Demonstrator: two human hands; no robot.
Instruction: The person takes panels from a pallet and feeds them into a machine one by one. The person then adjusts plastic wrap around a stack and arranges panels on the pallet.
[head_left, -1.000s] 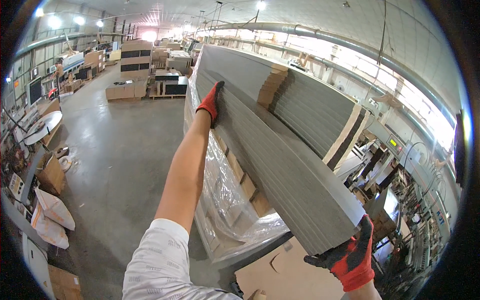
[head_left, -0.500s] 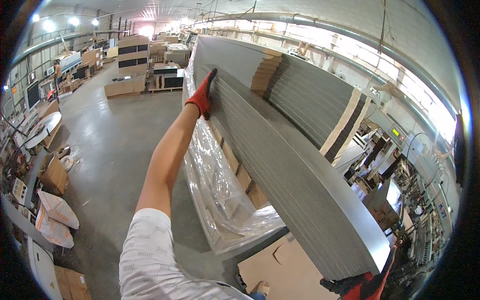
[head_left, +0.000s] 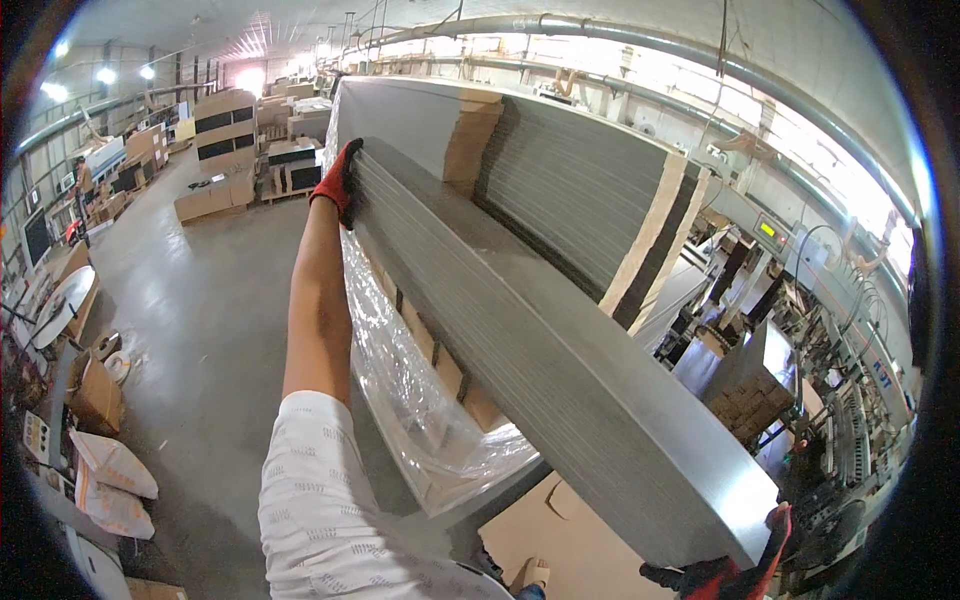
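Note:
Between my two hands lies a long stack of thin grey boards [head_left: 560, 400], running from the upper left to the lower right. My left hand [head_left: 338, 188], in a red and black glove, grips its far end, with the arm stretched out. At the near end my right hand [head_left: 735, 570], gloved the same way, clasps the lower corner; the bottom edge of the picture cuts part of it off. Behind is a taller pile of grey boards [head_left: 580, 190], with brown cardboard strips against it. Clear plastic film [head_left: 400, 390] hangs down its left side.
A brown sheet [head_left: 560, 530] lies on the floor by my foot. Machinery [head_left: 850, 420] lines the right side. White sacks [head_left: 110, 485] and a cardboard box [head_left: 97, 385] stand at left. Packed cartons [head_left: 225, 145] are farther back, and another person [head_left: 84, 180] stands far left.
The surroundings have shifted left in the picture. My left hand and the far end of the board stack have moved left with them; the right hand stays at the near end.

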